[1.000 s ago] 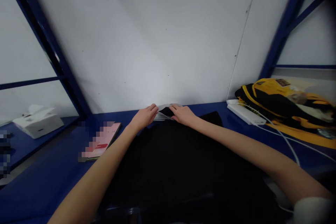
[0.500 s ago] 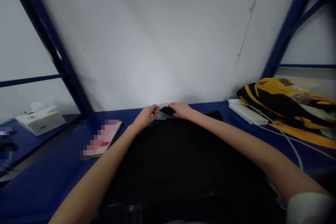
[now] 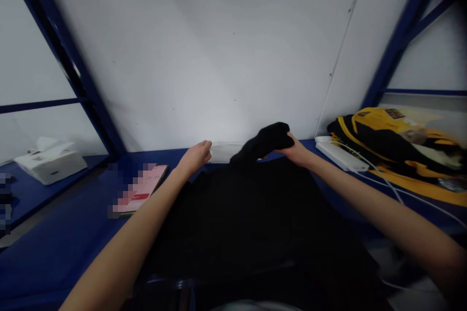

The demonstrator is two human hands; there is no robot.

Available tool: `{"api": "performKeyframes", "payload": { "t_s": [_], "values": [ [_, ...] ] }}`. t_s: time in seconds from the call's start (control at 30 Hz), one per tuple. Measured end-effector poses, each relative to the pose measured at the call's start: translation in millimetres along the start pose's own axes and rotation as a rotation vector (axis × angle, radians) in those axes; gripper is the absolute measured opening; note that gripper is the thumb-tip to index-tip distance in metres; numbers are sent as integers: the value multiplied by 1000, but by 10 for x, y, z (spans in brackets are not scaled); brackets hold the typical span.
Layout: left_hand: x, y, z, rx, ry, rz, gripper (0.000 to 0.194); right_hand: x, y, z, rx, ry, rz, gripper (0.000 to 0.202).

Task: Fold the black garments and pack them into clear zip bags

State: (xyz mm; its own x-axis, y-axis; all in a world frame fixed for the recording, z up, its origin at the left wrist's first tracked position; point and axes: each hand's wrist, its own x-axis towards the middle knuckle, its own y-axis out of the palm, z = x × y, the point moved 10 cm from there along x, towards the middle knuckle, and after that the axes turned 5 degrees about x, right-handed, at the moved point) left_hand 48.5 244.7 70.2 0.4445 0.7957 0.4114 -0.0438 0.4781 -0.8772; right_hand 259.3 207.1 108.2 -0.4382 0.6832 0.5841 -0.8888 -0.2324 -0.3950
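A large piece of black fabric (image 3: 248,218) lies spread over the blue table in front of me. My right hand (image 3: 296,149) grips a bunched black fold (image 3: 262,143) and lifts it above the far edge of the spread cloth. Whether the fold is part of the same cloth cannot be made out. My left hand (image 3: 198,157) is closed at the left end of a thin whitish sheet (image 3: 224,152), perhaps plastic, stretching behind the black fabric. The sheet's right part is hidden by the lifted fold.
A phone with a pink screen (image 3: 146,189) rests on the blue table (image 3: 73,233) to the left. Farther left stands a white tissue box (image 3: 51,163). At right, a white power strip (image 3: 341,155) with cables sits beside a yellow and black bag (image 3: 397,141). A white wall (image 3: 219,58) closes the back.
My right hand has moved right and up, raising a larger bunch of black fabric. The left hand has shifted slightly left and closed, with more of the whitish sheet showing between the hands.
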Motion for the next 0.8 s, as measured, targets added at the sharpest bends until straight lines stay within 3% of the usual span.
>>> {"api": "performKeyframes", "payload": {
  "t_s": [0.13,0.23,0.33,0.43,0.53,0.6,0.8],
  "values": [
    [-4,73,-37,65,31,82,14,-382,-210,171,-126,7,-22,35],
    [-15,164,-3,71,22,132,14,-677,-269,245,-201,-13,2,28],
    [-24,225,46,67,-6,160,22,-973,-247,199,-355,-1,63,24],
    [-13,145,20,32,-17,101,35,-1230,-159,85,-517,55,169,34],
    [4,-48,-125,-48,-1,-5,47,-1376,-97,30,-604,107,262,48],
    [7,-141,-287,-84,36,-16,47,-1400,-114,49,-629,121,293,55],
    [-28,-361,-812,-68,237,-20,27,-1342,-354,187,-642,120,252,49]
  ]
}}
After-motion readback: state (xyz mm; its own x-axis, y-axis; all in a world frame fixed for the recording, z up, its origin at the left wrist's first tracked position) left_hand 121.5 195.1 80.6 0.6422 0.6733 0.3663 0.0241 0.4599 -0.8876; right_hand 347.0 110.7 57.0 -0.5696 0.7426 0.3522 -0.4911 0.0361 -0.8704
